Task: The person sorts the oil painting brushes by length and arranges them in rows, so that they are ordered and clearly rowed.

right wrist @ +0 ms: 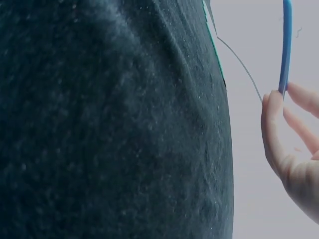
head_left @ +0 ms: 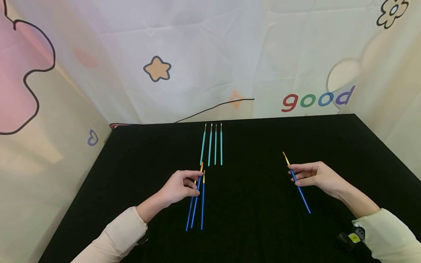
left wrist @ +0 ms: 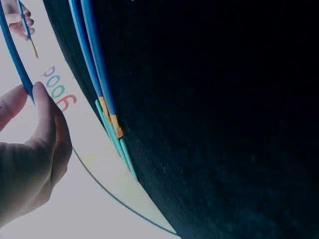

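Observation:
My left hand [head_left: 180,188] pinches a blue paintbrush [head_left: 195,209] with a yellow ferrule, bristles pointing away from me. Two more blue paintbrushes lie on the black table, one on each side of it: a left one [head_left: 189,216] partly covered by my fingers and a right one [head_left: 203,204]. In the left wrist view the pinched paintbrush [left wrist: 16,55] is apart from the two blue ones [left wrist: 94,55] lying together. Off to the right, my right hand [head_left: 315,178] holds another blue paintbrush [head_left: 303,197] between thumb and fingers, tilted with its bristles up and left.
Several teal paintbrushes [head_left: 215,146] lie side by side near the back edge of the black table [head_left: 256,226], bristles toward the back. Behind and around it hangs a pale printed curtain [head_left: 210,54] with a star and the word "good".

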{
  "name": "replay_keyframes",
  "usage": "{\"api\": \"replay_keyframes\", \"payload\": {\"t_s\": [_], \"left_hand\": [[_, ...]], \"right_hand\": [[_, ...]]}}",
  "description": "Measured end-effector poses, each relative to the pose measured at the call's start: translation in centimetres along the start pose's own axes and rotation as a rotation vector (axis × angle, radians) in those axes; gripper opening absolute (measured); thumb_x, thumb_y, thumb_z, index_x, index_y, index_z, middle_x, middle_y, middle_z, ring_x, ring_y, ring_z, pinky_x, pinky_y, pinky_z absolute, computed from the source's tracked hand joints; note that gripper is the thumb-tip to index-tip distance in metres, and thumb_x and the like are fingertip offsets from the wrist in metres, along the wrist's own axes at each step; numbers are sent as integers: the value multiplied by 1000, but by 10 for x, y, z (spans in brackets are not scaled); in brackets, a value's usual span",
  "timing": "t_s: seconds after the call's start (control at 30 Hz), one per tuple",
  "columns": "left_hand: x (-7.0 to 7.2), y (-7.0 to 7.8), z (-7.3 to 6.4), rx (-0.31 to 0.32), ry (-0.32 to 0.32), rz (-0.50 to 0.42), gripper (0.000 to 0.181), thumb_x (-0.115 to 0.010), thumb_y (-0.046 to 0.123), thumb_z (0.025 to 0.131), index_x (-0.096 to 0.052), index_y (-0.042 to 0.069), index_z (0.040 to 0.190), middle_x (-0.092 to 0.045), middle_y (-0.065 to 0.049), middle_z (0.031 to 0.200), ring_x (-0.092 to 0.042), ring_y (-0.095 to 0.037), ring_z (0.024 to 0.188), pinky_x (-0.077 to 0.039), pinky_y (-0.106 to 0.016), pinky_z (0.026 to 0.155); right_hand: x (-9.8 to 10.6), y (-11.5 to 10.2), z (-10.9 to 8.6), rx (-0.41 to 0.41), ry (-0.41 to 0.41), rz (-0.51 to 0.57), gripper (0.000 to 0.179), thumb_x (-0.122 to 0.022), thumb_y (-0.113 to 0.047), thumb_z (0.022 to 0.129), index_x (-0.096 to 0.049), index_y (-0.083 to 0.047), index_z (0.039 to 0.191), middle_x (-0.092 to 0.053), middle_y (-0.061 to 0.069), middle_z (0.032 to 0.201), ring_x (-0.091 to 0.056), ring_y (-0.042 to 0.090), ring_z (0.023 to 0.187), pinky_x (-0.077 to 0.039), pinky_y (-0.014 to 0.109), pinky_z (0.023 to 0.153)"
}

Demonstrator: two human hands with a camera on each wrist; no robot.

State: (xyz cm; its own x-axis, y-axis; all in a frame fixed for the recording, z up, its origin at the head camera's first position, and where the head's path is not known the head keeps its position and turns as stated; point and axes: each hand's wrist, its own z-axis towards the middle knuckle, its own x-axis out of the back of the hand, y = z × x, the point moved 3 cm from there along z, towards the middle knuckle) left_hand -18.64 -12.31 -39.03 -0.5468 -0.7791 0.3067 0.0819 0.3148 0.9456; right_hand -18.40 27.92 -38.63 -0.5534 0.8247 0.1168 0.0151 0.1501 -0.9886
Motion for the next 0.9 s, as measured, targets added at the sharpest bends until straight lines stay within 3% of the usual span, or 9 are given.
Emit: {"api": "replay_keyframes", "payload": {"t_s": [0.23, 0.5, 0.77, 0.9], "left_hand": [[-11, -1, 7, 23, -20, 12, 52, -63, -5, 78, -46, -6, 127, -46, -18, 111, -59, -16, 81, -50, -32, 71], [-26, -1, 13, 38, -34, 13, 53, -64, -5, 76, -46, -7, 126, -46, -16, 110, -61, -15, 77, -51, -31, 70], [-31, -6, 20, 53, -26, 54, 54, -65, -6, 75, -47, -7, 126, -47, -16, 108, -63, -15, 75, -51, -28, 68], [-33, -6, 21, 70, -23, 74, 54, -65, -6, 75, -47, -7, 125, -48, -16, 108, -63, -16, 74, -51, -28, 67]], "right_hand": [[-6, -2, 2, -3, 3, -22, 41, -57, 1, 84, -58, -18, 121, -62, 4, 111, -60, 20, 96, -50, 29, 78], [-10, -1, 4, -6, 0, -19, 42, -58, 0, 84, -55, -9, 125, -62, 5, 111, -60, 21, 96, -50, 30, 78], [-15, -2, 8, -4, 1, -38, 41, -59, 0, 84, -56, -9, 124, -61, 9, 113, -60, 23, 96, -50, 31, 78], [-17, -2, 10, -15, 2, -45, 44, -59, -1, 84, -51, 0, 127, -60, 12, 113, -60, 24, 96, -50, 31, 78]]}}
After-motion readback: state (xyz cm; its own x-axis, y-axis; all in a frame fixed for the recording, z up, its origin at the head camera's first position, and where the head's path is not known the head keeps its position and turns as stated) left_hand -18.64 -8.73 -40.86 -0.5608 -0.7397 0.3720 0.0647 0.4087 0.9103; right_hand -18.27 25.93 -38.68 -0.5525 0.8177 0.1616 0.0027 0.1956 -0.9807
